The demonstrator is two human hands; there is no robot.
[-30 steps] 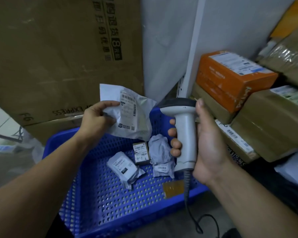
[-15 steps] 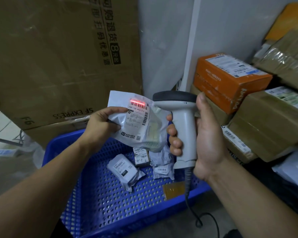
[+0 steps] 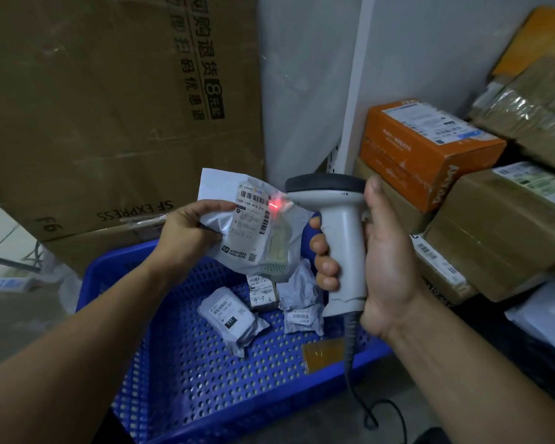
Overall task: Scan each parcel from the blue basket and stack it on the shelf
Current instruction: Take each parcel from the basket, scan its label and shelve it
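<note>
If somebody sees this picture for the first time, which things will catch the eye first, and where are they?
A red scan light glows on the label of the grey parcel, which the left hand holds above the blue basket. Just beside it, in the centre, the right hand grips a pale scanner aimed at that label. An orange box stands out at the upper right.

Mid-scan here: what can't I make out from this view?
- Head view, bag: fine label print too small to read; left hand covers its left side.
- Head view, scanner: window faces away, hidden behind its own head.
- Head view, brown box: cut off by the right edge.
- Head view, basket: left wall partly hidden by the left forearm.
</note>
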